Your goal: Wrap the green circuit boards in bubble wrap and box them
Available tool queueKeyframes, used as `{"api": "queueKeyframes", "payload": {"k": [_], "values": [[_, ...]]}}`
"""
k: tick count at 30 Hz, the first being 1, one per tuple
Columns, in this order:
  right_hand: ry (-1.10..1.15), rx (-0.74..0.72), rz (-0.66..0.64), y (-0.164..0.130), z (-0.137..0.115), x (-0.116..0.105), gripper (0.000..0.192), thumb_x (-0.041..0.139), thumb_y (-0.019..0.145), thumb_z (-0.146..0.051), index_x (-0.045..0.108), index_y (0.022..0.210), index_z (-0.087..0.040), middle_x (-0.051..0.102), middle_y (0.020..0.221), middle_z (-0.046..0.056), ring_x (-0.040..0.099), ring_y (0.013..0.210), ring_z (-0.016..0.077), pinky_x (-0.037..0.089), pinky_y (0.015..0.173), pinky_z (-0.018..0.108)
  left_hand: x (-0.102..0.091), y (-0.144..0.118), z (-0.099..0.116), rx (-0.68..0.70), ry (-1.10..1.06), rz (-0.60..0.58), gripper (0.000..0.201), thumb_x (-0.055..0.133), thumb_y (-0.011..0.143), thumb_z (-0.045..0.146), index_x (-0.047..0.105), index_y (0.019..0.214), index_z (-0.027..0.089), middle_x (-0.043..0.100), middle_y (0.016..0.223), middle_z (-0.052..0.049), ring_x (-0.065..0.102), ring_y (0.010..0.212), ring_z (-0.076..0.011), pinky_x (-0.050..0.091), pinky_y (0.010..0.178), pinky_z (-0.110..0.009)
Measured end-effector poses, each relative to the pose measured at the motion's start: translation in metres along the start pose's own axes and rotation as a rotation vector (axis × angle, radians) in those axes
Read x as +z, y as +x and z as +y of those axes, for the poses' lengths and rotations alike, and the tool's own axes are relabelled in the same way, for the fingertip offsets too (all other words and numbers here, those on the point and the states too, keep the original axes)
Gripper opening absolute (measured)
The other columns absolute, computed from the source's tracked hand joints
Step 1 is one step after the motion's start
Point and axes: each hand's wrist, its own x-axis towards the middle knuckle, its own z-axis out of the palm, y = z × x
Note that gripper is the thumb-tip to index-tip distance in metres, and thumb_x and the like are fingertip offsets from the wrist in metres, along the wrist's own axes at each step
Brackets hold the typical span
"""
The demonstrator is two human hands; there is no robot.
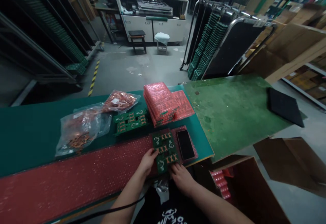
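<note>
Red mat (pixel 76 173): long strip under the work, running off leftward from the left hand.

Clear bag (pixel 83 127): left of and beyond the left hand; copper-coloured parts inside, pooled at its near end.

Second bag (pixel 121 101): farther beyond the left hand; filled with similar parts.

Green boards (pixel 131 121): a group, beyond and left of the left hand.

Left hand (pixel 147 162): closed on the circuit board's left edge, thumb on top, fingers mostly hidden.

Pink bubble-wrapped stack (pixel 159 101): straight beyond both hands, green edges showing at its near end.

Circuit board (pixel 165 152): one, immediately right of the left hand, long axis pointing away from the body; left hand at its side, right hand at its near edge, both equally close.

Right hand (pixel 182 178): fingers bent at that near edge; grip cannot be told.

Phone (pixel 185 144): dark-screened, just beyond the right hand.

Carton (pixel 249 190): open, right of the right hand; pink bubble-wrapped rolls (pixel 221 185) inside.
</note>
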Motion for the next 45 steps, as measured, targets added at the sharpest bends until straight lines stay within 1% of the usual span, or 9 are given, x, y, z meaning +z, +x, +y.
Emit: {"api": "queueKeyframes", "payload": {"k": [3,7,16,21,27,33,37,40,45], "values": [[-0.024,-0.009,0.055,-0.002,0.001,0.008,0.042,0.054,0.085,-0.024,0.049,0.125,-0.01,0.056,0.117,0.011,0.049,0.108,0.0228,0.042,0.093,0.034,-0.003,0.007,-0.004,0.027,0.054,0.042,0.06,0.075,0.041,0.057,0.06,0.078,0.013,0.067,0.08,-0.008,0.062,0.075,-0.0204,0.049,0.07,-0.03],[-0.02,-0.042,0.046,-0.009,0.003,0.011,0.044,0.051,0.087,-0.023,0.046,0.128,-0.009,0.055,0.122,0.011,0.046,0.115,0.0219,0.039,0.099,0.035,-0.01,0.012,-0.01,0.047,0.111,0.068,0.056,0.072,0.044,0.056,0.06,0.077,0.013,0.066,0.078,-0.008,0.061,0.073,-0.0204,0.048,0.069,-0.03],[0.017,-0.034,0.016,-0.009,0.003,0.008,0.039,0.05,0.087,-0.024,0.052,0.123,-0.009,0.054,0.124,0.013,0.046,0.116,0.023,0.038,0.1,0.036,-0.008,0.011,-0.008,0.059,0.213,0.05,0.054,0.067,0.051,0.058,0.061,0.081,0.013,0.067,0.082,-0.009,0.062,0.075,-0.0206,0.049,0.068,-0.028],[0.064,-0.004,-0.041,-0.006,0.003,0.001,0.044,0.048,0.089,-0.024,0.045,0.13,-0.011,0.054,0.125,0.012,0.047,0.115,0.0223,0.038,0.098,0.036,-0.004,0.009,-0.004,0.033,0.319,0.083,0.046,0.06,0.061,0.052,0.059,0.085,0.013,0.067,0.087,-0.009,0.063,0.074,-0.0184,0.049,0.06,-0.025],[0.126,0.047,-0.145,-0.002,0.004,-0.008,0.044,0.046,0.089,-0.024,0.043,0.132,-0.014,0.053,0.127,0.01,0.044,0.118,0.0224,0.035,0.101,0.038,0.002,0.01,0.006,0.018,0.626,0.149,0.025,0.05,0.078,0.034,0.06,0.082,0.012,0.068,0.081,-0.009,0.064,0.072,-0.0186,0.046,0.058,-0.023],[0.238,0.068,-0.221,-0.002,0.007,-0.017,0.048,0.045,0.088,-0.021,0.039,0.135,-0.016,0.049,0.13,0.011,0.041,0.12,0.0217,0.031,0.103,0.037,0.009,0.001,0.025,0.065,1.062,0.208,0.03,0.051,0.081,0.035,0.063,0.089,0.009,0.065,0.095,-0.02,0.061,0.094,-0.031,0.044,0.079,-0.036],[0.385,0.097,-0.236,-0.002,0.012,-0.026,0.049,0.045,0.083,-0.016,0.043,0.132,-0.02,0.05,0.128,0.008,0.044,0.116,0.02,0.033,0.101,0.036,0.013,-0.005,0.031,0.047,1.226,0.22,0.034,0.046,0.085,0.037,0.062,0.096,0.009,0.064,0.098,-0.02,0.061,0.096,-0.0302,0.044,0.08,-0.035],[0.521,0.162,-0.16,0.002,0.02,-0.028,0.05,0.045,0.077,-0.011,0.048,0.126,-0.018,0.049,0.128,0.009,0.042,0.119,0.0187,0.033,0.102,0.033,0.012,-0.006,0.033,0.019,1.28,0.224,0.036,0.044,0.087,0.038,0.062,0.098,0.009,0.065,0.099,-0.019,0.061,0.096,-0.0283,0.044,0.078,-0.033],[0.595,0.451,0.097,0.025,0.032,-0.024,0.05,0.041,0.074,-0.006,0.048,0.123,-0.009,0.047,0.124,0.015,0.043,0.118,0.0202,0.035,0.103,0.034,0.008,-0.008,0.035,0.005,1.322,0.207,0.038,0.042,0.088,0.04,0.061,0.101,0.009,0.064,0.102,-0.019,0.06,0.098,-0.0279,0.044,0.078,-0.031]]}}
